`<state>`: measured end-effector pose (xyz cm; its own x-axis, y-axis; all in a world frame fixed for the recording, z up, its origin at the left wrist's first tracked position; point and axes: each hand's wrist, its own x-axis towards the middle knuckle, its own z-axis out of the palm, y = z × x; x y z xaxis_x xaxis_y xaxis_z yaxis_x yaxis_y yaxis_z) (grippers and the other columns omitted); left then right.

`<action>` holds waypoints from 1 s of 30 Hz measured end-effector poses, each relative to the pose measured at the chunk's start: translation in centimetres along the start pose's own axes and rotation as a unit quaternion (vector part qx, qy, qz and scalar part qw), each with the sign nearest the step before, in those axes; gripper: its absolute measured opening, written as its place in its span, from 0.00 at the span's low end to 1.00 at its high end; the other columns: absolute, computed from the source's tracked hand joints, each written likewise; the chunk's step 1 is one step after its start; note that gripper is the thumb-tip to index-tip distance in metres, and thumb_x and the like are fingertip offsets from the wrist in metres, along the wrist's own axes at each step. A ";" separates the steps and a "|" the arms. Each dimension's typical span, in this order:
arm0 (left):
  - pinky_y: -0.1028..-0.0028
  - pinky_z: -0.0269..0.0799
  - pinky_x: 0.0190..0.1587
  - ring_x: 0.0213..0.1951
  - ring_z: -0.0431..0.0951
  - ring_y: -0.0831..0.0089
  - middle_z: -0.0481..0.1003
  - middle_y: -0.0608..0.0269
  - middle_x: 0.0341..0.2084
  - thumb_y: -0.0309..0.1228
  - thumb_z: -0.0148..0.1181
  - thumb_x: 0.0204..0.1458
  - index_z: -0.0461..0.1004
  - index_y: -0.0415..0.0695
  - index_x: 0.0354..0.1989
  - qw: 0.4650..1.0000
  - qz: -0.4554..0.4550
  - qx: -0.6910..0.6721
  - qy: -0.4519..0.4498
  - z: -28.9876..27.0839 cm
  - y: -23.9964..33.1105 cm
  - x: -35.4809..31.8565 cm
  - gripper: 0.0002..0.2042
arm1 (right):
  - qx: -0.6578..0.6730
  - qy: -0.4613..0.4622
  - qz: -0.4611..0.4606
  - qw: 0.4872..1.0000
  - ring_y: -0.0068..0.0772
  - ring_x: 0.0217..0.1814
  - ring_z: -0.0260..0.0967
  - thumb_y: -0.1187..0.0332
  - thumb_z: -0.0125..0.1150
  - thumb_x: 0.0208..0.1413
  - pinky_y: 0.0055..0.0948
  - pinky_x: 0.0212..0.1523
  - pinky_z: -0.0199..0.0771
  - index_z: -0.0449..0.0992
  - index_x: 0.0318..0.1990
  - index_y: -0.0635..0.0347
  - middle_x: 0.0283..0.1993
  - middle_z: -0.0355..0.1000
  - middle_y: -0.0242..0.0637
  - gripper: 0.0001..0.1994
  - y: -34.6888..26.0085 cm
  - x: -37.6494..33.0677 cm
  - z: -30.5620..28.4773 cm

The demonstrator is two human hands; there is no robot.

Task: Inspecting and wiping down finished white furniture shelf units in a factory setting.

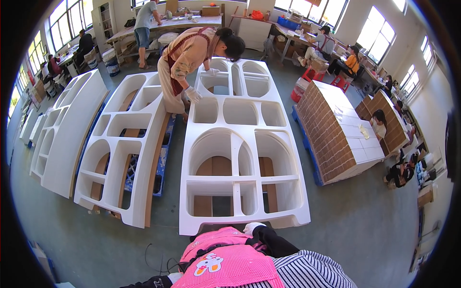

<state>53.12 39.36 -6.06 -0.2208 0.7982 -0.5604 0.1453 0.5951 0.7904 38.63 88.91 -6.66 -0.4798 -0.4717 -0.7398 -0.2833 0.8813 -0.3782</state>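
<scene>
A large white shelf unit (245, 219) with arched and square compartments lies flat in front of me. At its near edge is my right hand (253, 228) in a white glove, next to or touching the rim. Its fingers are too small and foreshortened to read. Low at the left, my left hand (175, 277), also gloved in white, shows only in part beside my pink apron (225, 257). The apron hides its fingers. Across the unit a person in a tan smock (192, 53) bends over it, white-gloved hands at its left side and on a compartment edge.
Similar white units (139, 192) rest at the left, on blue pallets (165, 158). On the right a blue pallet (307, 144) carries stacked brown-and-white panels (331, 129). Worktables (168, 21) line the far wall, with several people sitting or standing. A dark cable (158, 264) lies near my left arm.
</scene>
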 end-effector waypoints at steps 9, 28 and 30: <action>0.57 0.74 0.42 0.39 0.79 0.51 0.78 0.46 0.35 0.45 0.48 0.57 0.76 0.42 0.43 1.000 0.001 -0.017 0.018 0.8 -0.4 0.0 0.19 | 0.026 -0.017 0.031 0.999 0.47 0.53 0.72 0.54 0.47 0.57 0.44 0.55 0.69 0.81 0.46 0.53 0.48 0.77 0.42 0.19 0.0 0.5 0.5; 0.56 0.74 0.40 0.37 0.79 0.49 0.78 0.45 0.33 0.46 0.47 0.57 0.76 0.42 0.42 0.998 -0.001 -0.039 0.057 1.3 -1.7 0.1 0.20 | 0.056 -0.011 0.017 0.998 0.51 0.49 0.72 0.50 0.50 0.55 0.45 0.51 0.70 0.80 0.43 0.55 0.44 0.77 0.47 0.21 -0.2 0.1 0.4; 0.56 0.74 0.40 0.37 0.79 0.49 0.78 0.45 0.33 0.46 0.47 0.57 0.76 0.42 0.42 0.997 -0.003 -0.044 0.064 1.7 -1.9 0.0 0.20 | 0.079 -0.012 0.018 0.997 0.53 0.49 0.72 0.50 0.50 0.56 0.45 0.50 0.70 0.79 0.43 0.58 0.44 0.76 0.49 0.22 -0.5 0.0 0.0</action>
<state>54.46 38.42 -8.01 -0.3427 0.7726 -0.5344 0.0601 0.5857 0.8083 38.81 88.44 -6.43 -0.4668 -0.4407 -0.7668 -0.1314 0.8920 -0.4326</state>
